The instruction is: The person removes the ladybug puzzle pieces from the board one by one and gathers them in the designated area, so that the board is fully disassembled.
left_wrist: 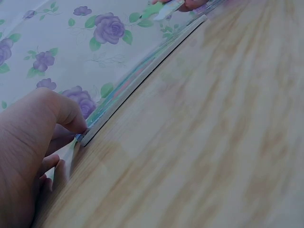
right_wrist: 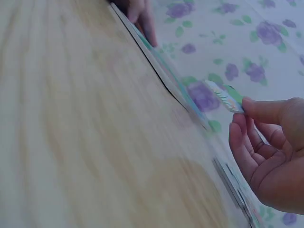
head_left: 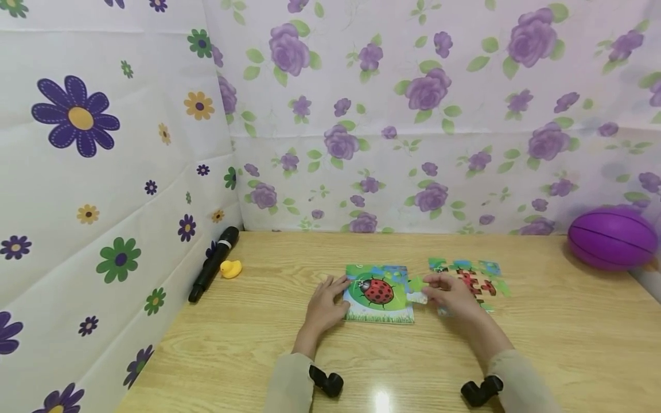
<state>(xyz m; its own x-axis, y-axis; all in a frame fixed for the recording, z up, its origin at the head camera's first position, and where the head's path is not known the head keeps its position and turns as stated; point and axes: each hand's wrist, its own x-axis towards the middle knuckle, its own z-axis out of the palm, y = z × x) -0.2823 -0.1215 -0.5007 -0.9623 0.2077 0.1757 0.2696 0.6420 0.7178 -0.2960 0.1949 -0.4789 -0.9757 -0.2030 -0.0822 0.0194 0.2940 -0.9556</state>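
A ladybug jigsaw puzzle (head_left: 378,292) lies flat on the wooden table. My left hand (head_left: 325,307) holds its left edge; the left wrist view shows bent fingers at a corner of the thin board. Just off the puzzle's right side, my right hand (head_left: 451,295) pinches a green and white puzzle piece (head_left: 417,291) between thumb and fingertips. In the right wrist view the puzzle piece (right_wrist: 223,97) is raised and tilted above the table. Several red, green and blue puzzle pieces (head_left: 467,281) lie grouped beyond the right hand, which partly covers them.
At the left edge lie a black microphone (head_left: 213,264) and a small yellow rubber duck (head_left: 230,269). A purple ball (head_left: 613,238) rests at the far right. Flowered cloths (head_left: 330,115) hang behind and to the left of the wooden table (head_left: 258,344).
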